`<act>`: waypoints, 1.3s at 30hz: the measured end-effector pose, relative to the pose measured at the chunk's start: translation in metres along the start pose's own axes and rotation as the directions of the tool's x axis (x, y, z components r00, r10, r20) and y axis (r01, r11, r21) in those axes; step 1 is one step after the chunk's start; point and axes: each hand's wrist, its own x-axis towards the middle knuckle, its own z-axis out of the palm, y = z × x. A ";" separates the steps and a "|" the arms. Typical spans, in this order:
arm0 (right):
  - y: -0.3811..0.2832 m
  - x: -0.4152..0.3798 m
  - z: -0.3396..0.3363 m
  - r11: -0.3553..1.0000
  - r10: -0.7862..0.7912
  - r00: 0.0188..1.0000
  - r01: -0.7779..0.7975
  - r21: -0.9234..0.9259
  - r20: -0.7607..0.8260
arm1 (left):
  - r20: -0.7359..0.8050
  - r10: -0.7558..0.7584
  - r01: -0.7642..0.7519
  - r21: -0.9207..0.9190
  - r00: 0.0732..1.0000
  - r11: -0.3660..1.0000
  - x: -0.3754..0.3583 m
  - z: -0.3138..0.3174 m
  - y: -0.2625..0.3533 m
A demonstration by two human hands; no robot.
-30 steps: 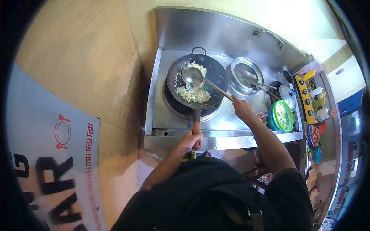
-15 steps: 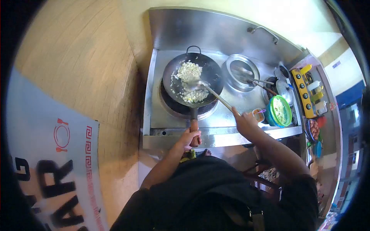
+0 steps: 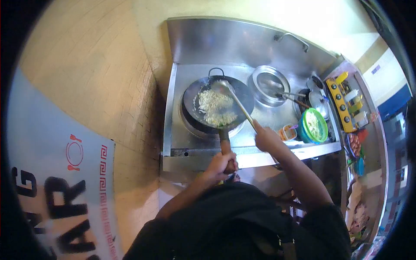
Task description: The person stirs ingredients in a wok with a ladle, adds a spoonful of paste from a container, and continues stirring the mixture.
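In the head view, I had the left hand [image 3: 224, 164] clamped around the wooden handle [image 3: 225, 145] of the wok [image 3: 245, 99], its grip closed near the end. The wok sat over the burner on the steel tabletop [image 3: 264, 113], with its metal loop [image 3: 216, 70] on the far side. My right hand [image 3: 265, 137] had its grip closed on the ladle [image 3: 243, 109], whose shaft slanted over the rim to a slightly blurred bowl near the far side of the wok. Pale, chopped food [image 3: 214, 104] lay inside, spread from the middle toward the near side. To the right of the wok I saw a round metal pot [image 3: 268, 85], with long utensils [image 3: 294, 94] reaching across its right side. A small orange container [image 3: 287, 132] sat just beyond the right hand, beside a green basket [image 3: 304, 125] nested in a teal bowl [image 3: 303, 135]. Farther right stood a yellow rack [image 3: 340, 106] with squeeze bottles [image 3: 352, 96].
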 end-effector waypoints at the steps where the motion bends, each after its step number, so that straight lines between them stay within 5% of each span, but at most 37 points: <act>1: -0.004 0.020 0.011 0.998 -0.052 0.997 0.053 0.027 -0.052 | -0.007 -0.001 0.000 -0.092 1.000 0.996 0.019 -0.013 -0.013; 4: -0.018 0.080 0.046 0.976 -0.191 0.971 0.204 0.081 -0.147 | -0.013 -0.032 0.029 -0.194 0.999 0.981 0.045 -0.022 -0.017; 6: -0.033 0.071 0.055 0.945 -0.310 0.948 0.315 0.090 -0.067 | -0.025 -0.022 0.017 -0.184 0.999 0.983 0.054 -0.031 -0.023; 8: -0.052 0.008 0.035 0.959 -0.280 0.958 0.282 -0.029 0.064 | 0.046 -0.013 0.015 -0.051 0.999 0.999 0.059 -0.045 -0.028; 10: -0.044 -0.039 0.023 0.945 -0.271 0.945 0.297 -0.135 0.183 | 0.013 -0.044 0.046 -0.115 0.999 0.992 0.042 -0.041 -0.032; 14: -0.010 -0.044 -0.001 0.965 -0.164 0.983 0.177 -0.193 0.082 | -0.050 -0.088 0.075 -0.211 0.995 0.975 -0.019 0.026 0.009; 17: 0.020 -0.025 -0.025 0.964 -0.240 0.963 0.220 0.150 0.124 | 0.047 0.001 0.001 -0.037 0.999 0.999 -0.021 0.028 0.008; 19: 0.014 -0.045 -0.057 0.881 -0.175 0.940 0.018 0.473 0.292 | -0.011 -0.006 0.005 -0.081 1.000 0.997 0.003 0.016 0.008; 22: 0.014 -0.066 -0.069 0.872 -0.170 0.915 -0.033 0.488 0.367 | -0.037 -0.052 0.046 -0.161 0.998 0.986 0.023 0.001 0.002; 23: 0.033 -0.063 -0.050 0.912 -0.346 0.922 0.286 0.294 0.175 | -0.045 -0.064 0.058 -0.120 0.997 0.991 0.024 -0.001 0.001; 24: 0.031 -0.066 -0.040 0.887 -0.451 0.892 0.442 0.135 0.044 | -0.054 -0.074 0.070 -0.080 0.996 0.994 0.026 -0.003 0.000; 26: 0.012 -0.063 -0.034 0.986 -0.146 0.955 0.161 -0.036 0.257 | -0.010 -0.049 0.047 -0.149 0.999 0.988 0.044 -0.023 -0.019; 27: 0.016 -0.053 -0.019 0.986 -0.150 0.954 0.164 -0.033 0.261 | 0.038 -0.029 0.036 -0.206 0.999 0.978 0.048 -0.030 -0.027; 29: 0.034 -0.009 0.022 0.989 -0.070 0.997 0.073 -0.126 0.032 | -0.041 -0.033 0.029 -0.092 0.999 0.995 0.032 -0.018 -0.013; 30: 0.035 0.003 0.028 0.987 -0.091 0.995 0.094 -0.132 0.027 | -0.125 -0.033 0.035 0.015 0.992 0.999 0.025 -0.015 -0.006; 36: 0.035 0.064 0.045 0.996 -0.078 0.984 0.085 0.039 -0.159 | -0.093 0.053 -0.062 -0.102 0.994 0.993 0.058 -0.058 -0.042; 39: 0.033 0.101 0.061 0.990 -0.126 0.988 0.131 0.051 -0.087 | -0.069 0.062 -0.073 -0.165 0.996 0.984 0.070 -0.064 -0.056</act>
